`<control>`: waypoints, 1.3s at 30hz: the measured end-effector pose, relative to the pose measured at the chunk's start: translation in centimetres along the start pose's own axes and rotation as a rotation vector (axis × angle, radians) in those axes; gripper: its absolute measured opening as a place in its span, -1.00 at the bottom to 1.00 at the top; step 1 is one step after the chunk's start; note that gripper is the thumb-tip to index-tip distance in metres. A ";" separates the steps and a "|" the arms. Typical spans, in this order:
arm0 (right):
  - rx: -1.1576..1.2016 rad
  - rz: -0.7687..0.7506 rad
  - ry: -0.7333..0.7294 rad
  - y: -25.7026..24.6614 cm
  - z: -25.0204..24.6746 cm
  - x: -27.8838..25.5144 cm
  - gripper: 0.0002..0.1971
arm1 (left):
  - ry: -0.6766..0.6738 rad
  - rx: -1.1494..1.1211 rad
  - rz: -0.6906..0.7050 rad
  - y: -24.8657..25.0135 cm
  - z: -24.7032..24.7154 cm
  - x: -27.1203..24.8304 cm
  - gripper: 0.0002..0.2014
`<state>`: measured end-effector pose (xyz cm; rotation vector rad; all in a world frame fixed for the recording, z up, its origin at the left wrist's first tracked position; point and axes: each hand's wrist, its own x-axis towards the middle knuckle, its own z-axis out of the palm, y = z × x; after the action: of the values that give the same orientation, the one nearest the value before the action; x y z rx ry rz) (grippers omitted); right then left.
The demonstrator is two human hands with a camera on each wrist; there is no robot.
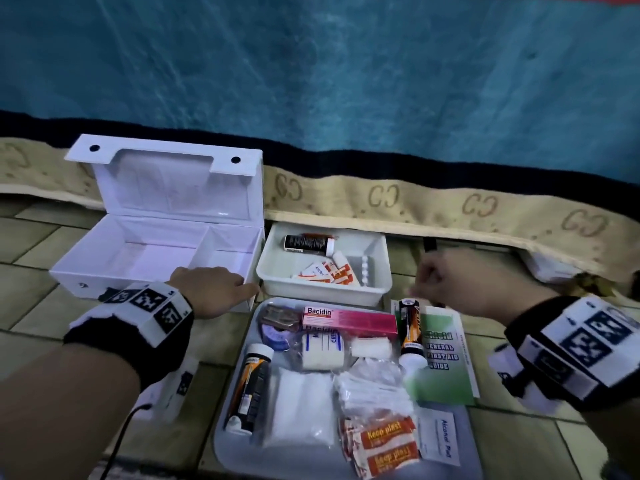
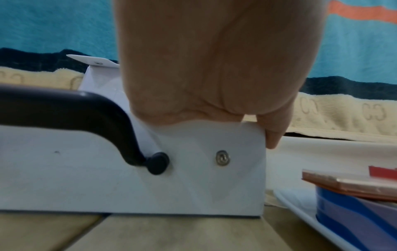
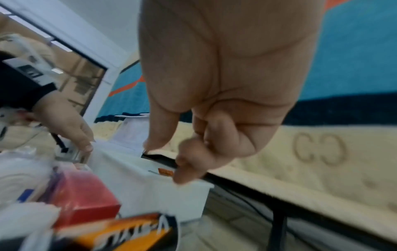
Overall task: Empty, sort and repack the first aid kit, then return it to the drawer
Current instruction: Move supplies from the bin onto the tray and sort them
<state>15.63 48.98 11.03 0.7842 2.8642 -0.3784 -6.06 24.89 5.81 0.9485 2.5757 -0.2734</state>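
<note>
The white first aid kit box stands empty on the floor at the left, lid up. My left hand holds its front right corner, palm on the rim and thumb down the side wall. The box's black handle hangs on its front. A small white bin beside the box holds a dark bottle and alcohol pads. My right hand hovers just right of the bin, fingers loosely curled, and I see nothing in it. The sorted supplies lie on a grey tray.
On the tray are a pink Bacidin box, bandage rolls, a spray can, gauze and plasters. A green first aid guide and a second can lie right of it. A blanket edge hangs behind.
</note>
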 end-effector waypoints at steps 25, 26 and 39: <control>-0.513 -0.133 -0.076 -11.9 4.3 13.1 -0.98 | 0.030 0.016 0.015 -0.1 0.2 0.1 -0.49; -0.507 -0.154 -0.049 -12.0 4.4 12.7 -0.93 | 0.032 0.015 0.014 -0.1 0.2 0.1 -0.49; -0.024 -0.117 0.272 -10.8 -3.5 5.8 -0.56 | 0.030 0.010 0.019 0.0 0.1 -0.1 -0.51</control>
<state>4.83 43.73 15.38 0.7158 3.1719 -0.2690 -5.96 24.75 5.74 0.9867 2.5935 -0.2694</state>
